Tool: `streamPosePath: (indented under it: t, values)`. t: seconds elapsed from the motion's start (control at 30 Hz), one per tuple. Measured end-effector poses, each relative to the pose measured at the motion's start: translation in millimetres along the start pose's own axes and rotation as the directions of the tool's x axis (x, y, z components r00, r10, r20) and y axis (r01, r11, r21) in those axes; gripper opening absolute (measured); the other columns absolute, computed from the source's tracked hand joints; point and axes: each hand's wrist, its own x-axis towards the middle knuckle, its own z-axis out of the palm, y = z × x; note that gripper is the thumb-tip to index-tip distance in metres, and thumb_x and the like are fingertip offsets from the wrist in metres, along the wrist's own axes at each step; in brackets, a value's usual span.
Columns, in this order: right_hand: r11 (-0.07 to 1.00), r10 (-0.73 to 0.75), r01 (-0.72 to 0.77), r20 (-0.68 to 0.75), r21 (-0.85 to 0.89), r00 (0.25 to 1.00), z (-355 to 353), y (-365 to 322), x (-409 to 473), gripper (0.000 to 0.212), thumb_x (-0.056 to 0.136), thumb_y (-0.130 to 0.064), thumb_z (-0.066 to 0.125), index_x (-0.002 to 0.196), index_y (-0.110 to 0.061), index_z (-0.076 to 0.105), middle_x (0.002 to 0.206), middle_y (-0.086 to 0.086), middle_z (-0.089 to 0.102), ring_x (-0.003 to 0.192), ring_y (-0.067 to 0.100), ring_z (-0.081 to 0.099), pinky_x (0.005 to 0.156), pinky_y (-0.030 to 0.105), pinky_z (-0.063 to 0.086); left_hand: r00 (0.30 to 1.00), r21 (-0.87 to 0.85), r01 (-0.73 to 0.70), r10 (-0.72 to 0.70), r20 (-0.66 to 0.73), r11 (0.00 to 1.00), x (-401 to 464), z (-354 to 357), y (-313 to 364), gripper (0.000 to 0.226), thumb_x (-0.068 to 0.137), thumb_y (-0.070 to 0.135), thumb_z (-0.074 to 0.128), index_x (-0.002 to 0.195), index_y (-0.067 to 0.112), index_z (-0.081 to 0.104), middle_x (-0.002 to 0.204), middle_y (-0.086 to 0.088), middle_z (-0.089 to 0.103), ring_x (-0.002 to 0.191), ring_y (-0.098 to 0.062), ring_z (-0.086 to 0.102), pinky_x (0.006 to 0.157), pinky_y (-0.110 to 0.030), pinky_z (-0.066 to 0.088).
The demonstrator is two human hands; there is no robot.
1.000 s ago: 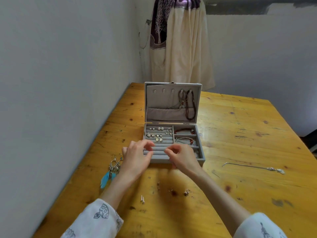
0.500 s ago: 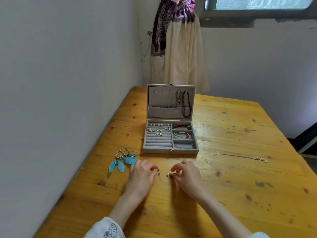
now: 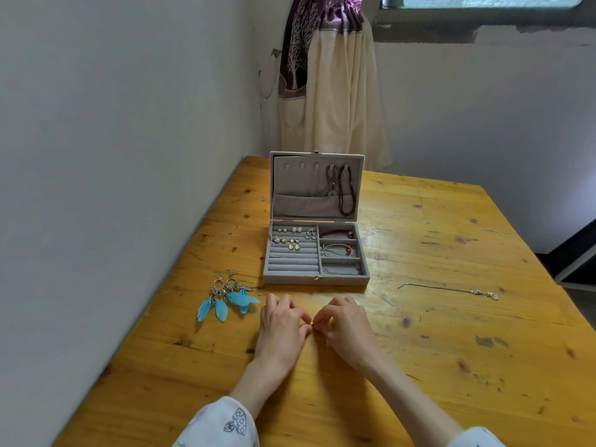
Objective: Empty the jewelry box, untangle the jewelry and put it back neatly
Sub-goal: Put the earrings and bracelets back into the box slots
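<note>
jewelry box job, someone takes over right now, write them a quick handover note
Left hand and right hand: fingertips meet over the table, pinching a tiny metal piece, too small to identify.
Jewelry box: open; earrings in the ring rolls, bracelets in the right compartments, necklaces hung in the lid.
Still out: blue feather earrings left of the box, silver chain to its right.
Left: seat the small piece, the feather earrings and the chain.
</note>
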Motion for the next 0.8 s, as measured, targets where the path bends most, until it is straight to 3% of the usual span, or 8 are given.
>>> streamPosePath:
  t: [0.23,0.4,0.67,0.8]
  values:
    - [0.999,-0.053,0.052,0.06,0.008,0.997,-7.0,4.7,5.4,0.013,0.088,-0.025,0.057,0.093,-0.022,0.069,0.09,-0.011,0.051,0.092,0.01,0.041,0.079,0.021,0.027,0.999,-0.002,-0.036,0.036,0.012,0.999,1.2,0.1,0.9,0.027,0.092,0.036,0.048,0.114,0.027,0.061,0.113,0.008,0.05,0.11,-0.009,0.033,0.097,-0.02,0.029]
    - [0.975,-0.031,0.004,0.115,0.223,0.993,-29.7,2.6,37.6,0.01,0.088,-0.022,0.06,0.09,-0.016,0.067,0.088,-0.005,0.054,0.073,0.0,0.044,0.065,0.012,0.035,0.999,-0.034,-0.018,0.017,-0.042,0.999,37.8,-27.7,-9.1,0.023,0.092,0.034,0.048,0.108,0.023,0.061,0.11,0.005,0.051,0.109,-0.012,0.035,0.096,-0.022,0.028]
    - [0.88,0.182,-0.222,0.134,0.421,0.974,-46.1,4.2,124.5,0.015,0.088,-0.02,0.06,0.09,-0.009,0.069,0.06,-0.006,0.054,0.048,0.002,0.04,0.042,0.008,0.031,0.997,0.053,0.029,-0.033,0.067,0.998,137.6,-41.5,-11.4,0.016,0.091,0.029,0.053,0.101,0.022,0.063,0.115,-0.003,0.05,0.116,-0.022,0.036,0.097,-0.034,0.03]
    - [0.882,0.244,-0.27,0.117,0.386,0.963,-41.6,17.2,156.5,0.014,0.087,-0.021,0.061,0.087,-0.01,0.07,0.055,-0.004,0.053,0.046,0.003,0.04,0.045,0.015,0.032,0.993,0.081,0.023,-0.032,0.117,0.996,169.2,-29.1,-12.7,0.016,0.091,0.028,0.052,0.102,0.022,0.062,0.118,-0.005,0.048,0.117,-0.023,0.035,0.098,-0.035,0.03]
